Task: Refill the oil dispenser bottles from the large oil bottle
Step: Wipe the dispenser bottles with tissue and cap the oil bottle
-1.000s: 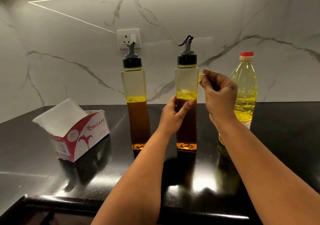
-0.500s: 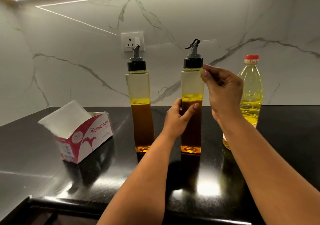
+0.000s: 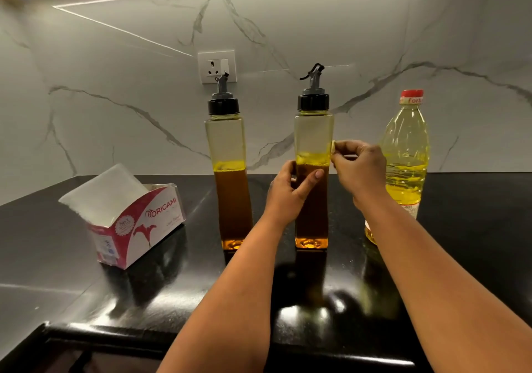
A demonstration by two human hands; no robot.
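Presently, in the head view, two square oil dispenser bottles are seen standing upright on the black tabletop (image 3: 460, 257), apart from each other. The left dispenser bottle (image 3: 229, 177) is untouched and is roughly half filled with dark oil under a yellow layer. The right dispenser bottle (image 3: 312, 142) is filled to a similar level and carries a black cap with a grey pour spout.

The left hand (image 3: 288, 192) is wrapped around the middle of the right dispenser bottle, with the thumb laid across its front face. The right hand (image 3: 359, 168) is held just beside the same bottle's right edge, its fingers curled and a small pale object pinched at the fingertips; what that object is cannot be told.

The large oil bottle (image 3: 407, 154), red-capped and about half full of yellow oil, is seen upright behind the right wrist, near the wall.

A tissue box (image 3: 138, 226) is noted at the left of the tabletop, and a wall socket (image 3: 216, 66) behind the left dispenser bottle.
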